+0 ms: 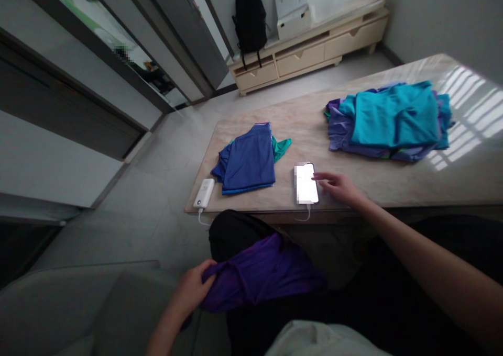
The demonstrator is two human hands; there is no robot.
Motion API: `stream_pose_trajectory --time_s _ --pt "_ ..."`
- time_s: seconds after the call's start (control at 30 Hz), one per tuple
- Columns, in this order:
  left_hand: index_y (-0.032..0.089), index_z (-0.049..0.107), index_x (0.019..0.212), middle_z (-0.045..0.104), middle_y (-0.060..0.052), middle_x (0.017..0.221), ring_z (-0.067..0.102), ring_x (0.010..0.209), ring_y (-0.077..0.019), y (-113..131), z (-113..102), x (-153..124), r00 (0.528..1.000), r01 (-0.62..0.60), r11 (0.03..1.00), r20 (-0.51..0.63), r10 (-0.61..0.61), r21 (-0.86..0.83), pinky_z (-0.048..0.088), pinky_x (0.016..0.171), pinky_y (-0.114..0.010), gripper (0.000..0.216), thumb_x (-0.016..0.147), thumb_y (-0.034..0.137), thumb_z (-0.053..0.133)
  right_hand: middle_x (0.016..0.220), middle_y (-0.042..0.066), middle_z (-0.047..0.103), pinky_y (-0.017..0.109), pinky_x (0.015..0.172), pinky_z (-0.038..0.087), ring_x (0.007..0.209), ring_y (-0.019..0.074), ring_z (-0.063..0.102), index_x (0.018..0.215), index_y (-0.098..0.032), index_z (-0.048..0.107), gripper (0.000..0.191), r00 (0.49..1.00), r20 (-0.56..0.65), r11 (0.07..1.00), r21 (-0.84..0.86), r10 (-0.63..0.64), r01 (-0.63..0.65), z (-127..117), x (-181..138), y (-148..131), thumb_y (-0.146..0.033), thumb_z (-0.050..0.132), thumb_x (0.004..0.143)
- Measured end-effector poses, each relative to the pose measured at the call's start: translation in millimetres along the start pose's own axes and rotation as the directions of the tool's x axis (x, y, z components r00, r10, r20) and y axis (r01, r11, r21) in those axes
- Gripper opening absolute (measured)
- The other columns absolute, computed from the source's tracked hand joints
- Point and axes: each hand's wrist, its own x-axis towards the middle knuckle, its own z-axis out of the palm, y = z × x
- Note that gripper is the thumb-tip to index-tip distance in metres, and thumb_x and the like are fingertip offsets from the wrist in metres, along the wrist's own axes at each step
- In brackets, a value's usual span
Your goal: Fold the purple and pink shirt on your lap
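Purple garment (263, 272), partly bunched in shadow, is gripped by left hand (194, 288); right hand (340, 186) spreads open-fingered, touching glaring phone (306, 183).

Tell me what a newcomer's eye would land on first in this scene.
The glowing phone at the near edge of the table stands out most, with the right hand touching its side. Next comes the purple cloth on the lap, gripped by the left hand. On the table lie a folded blue garment to the left and a teal and purple pile to the right.
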Motion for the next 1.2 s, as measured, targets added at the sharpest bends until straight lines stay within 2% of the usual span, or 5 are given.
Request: stream_pose_trajectory --time_s 0.2,0.37,0.63,1.03,1.2 --pt "0.02 0.062 0.117 0.076 -0.012 0.098 0.074 0.089 -0.0279 -39 72 2 0.92 0.184 0.976 -0.369 -0.13 0.115 0.054 0.08 -0.036 0.032 0.094 0.031 0.043 0.135 0.007 0.068 0.027 0.065 0.05 0.071 0.0125 0.062 0.114 -0.021 0.078 0.031 0.999 0.016 0.999 -0.029 -0.042 0.042 5 -1 4 -0.033 0.057 0.094" --pt "0.017 0.055 0.118 0.066 -0.016 0.114 0.067 0.109 -0.0306 -49 114 -6 0.785 0.008 0.999 -0.618 -0.04 -0.054 0.055 0.098 -0.048 0.034 0.091 0.033 0.044 0.127 0.008 0.072 0.028 0.065 0.051 0.074 0.015 0.064 0.115 -0.02 0.077 0.032 0.999 -0.008 0.997 -0.053 -0.052 0.051 6 -6 -1 -0.036 0.06 0.093" --pt "0.017 0.024 0.163 0.034 -0.019 0.165 0.034 0.153 -0.0352 -28 156 -32 0.77 -0.064 0.997 -0.638 0.022 -0.043 0.029 0.126 -0.059 0.071 0.099 0.039 0.046 0.116 0.01 0.076 0.028 0.065 0.052 0.071 0.015 0.066 0.123 -0.017 0.072 0.04 0.998 -0.051 0.999 -0.012 -0.047 0.046 8 -12 -4 -0.039 0.054 0.095" --pt "0.017 0.033 0.161 0.042 -0.02 0.161 0.039 0.151 -0.0363 -28 130 8 0.727 -0.046 0.996 -0.686 -0.022 -0.08 0.028 0.126 -0.058 0.074 0.098 0.054 0.048 0.068 0.003 0.067 0.026 0.057 0.035 0.056 0.0126 0.051 0.134 -0.019 0.07 0.05 0.991 0.128 0.989 -0.135 -0.036 0.054 13 -20 -13 -0.047 0.055 0.097" --pt "0.016 0.035 0.16 0.043 -0.019 0.161 0.04 0.151 -0.0351 -33 115 28 0.744 -0.038 0.986 -0.663 -0.082 -0.164 0.028 0.126 -0.055 0.077 0.097 0.058 0.047 0.096 0.007 0.076 0.026 0.056 0.037 0.06 0.0128 0.052 0.125 -0.019 0.074 0.044 0.999 0.02 0.996 -0.079 -0.034 0.035 4 -22 -10 -0.045 0.053 0.097"
